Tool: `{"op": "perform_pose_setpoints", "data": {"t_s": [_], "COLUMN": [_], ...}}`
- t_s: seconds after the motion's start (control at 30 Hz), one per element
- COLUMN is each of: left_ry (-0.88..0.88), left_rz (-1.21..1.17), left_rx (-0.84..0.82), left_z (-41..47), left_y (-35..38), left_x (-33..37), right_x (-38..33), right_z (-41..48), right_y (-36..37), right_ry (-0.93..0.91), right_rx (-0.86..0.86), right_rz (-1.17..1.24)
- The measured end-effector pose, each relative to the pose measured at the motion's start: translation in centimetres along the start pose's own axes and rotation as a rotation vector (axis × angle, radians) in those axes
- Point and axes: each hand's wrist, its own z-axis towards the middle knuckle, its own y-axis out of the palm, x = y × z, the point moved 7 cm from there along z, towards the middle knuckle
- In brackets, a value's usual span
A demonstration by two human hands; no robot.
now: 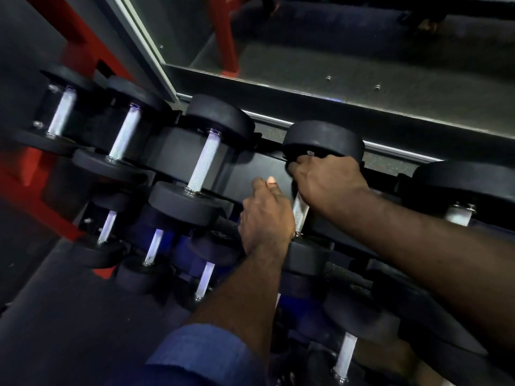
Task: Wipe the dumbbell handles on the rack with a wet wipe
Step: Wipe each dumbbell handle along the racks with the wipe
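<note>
Black round-headed dumbbells with silver knurled handles lie in rows on a dark rack. My right hand grips the top of one dumbbell handle, right under its far head. My left hand sits just left of that handle, its fingers curled and the thumb pressed onto the forefinger. What it holds, if anything, is hidden. No wet wipe shows in either hand. The neighbouring handle to the left is bare.
Several more dumbbells fill the upper row at left and the lower tiers. Another one lies at the right. A mirror runs behind the rack, and a red frame stands at left.
</note>
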Motion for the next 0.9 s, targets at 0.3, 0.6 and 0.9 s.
{"op": "perform_pose_setpoints", "data": {"t_s": [0.3, 0.6, 0.9], "left_ry": [-0.019, -0.028, -0.049], "left_rz": [-0.006, 0.006, 0.018], "left_rx": [0.009, 0.026, 0.027], "left_z": [-0.1, -0.1, 0.0], "left_y": [-0.1, 0.0, 0.1], "left_x": [-0.2, -0.2, -0.5], "right_x": [0.3, 3.5, 4.2], "right_z": [-3.5, -3.0, -4.5], "right_y": [1.6, 2.4, 2.9], "right_ry": [-0.128, 0.003, -0.026], "right_rx": [-0.092, -0.009, 0.026], "right_rz": [0.406, 0.399, 0.488]}}
